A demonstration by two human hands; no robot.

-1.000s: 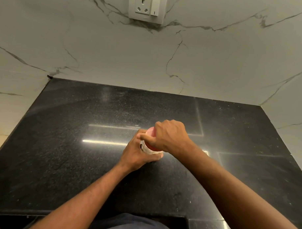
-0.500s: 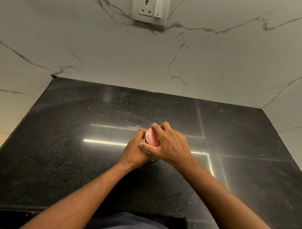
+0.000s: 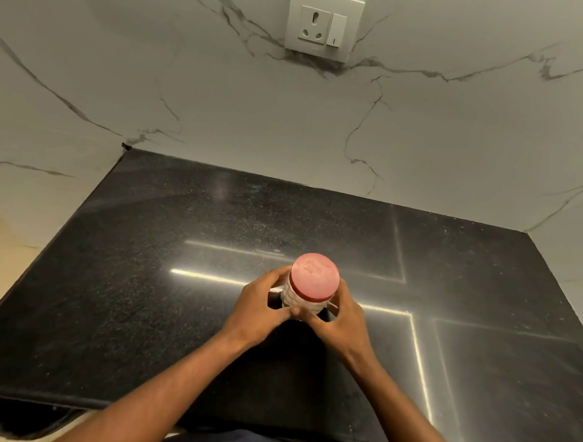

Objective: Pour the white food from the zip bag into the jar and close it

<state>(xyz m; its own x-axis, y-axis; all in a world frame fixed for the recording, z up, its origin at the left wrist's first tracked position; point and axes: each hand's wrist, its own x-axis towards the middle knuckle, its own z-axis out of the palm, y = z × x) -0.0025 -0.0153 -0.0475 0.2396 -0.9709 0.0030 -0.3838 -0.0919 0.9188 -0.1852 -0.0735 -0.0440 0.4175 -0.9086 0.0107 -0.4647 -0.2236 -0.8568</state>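
A clear jar (image 3: 300, 300) full of white food stands upright on the black counter (image 3: 149, 282), with a red lid (image 3: 314, 276) on top. My left hand (image 3: 259, 310) curls round the jar's left side. My right hand (image 3: 341, 316) curls round its right side, and the thumbs meet at the front below the lid. The lid's top is uncovered. No zip bag is in view.
A marble-patterned wall rises behind the counter, with a white socket and switch plate (image 3: 325, 25) high up. Walls also close in the counter on the left and right. The counter's front edge (image 3: 79, 402) runs near my body.
My right hand has come off the top of the lid and dropped to the jar's right side. The lid now shows fully. The left hand stays on the jar.
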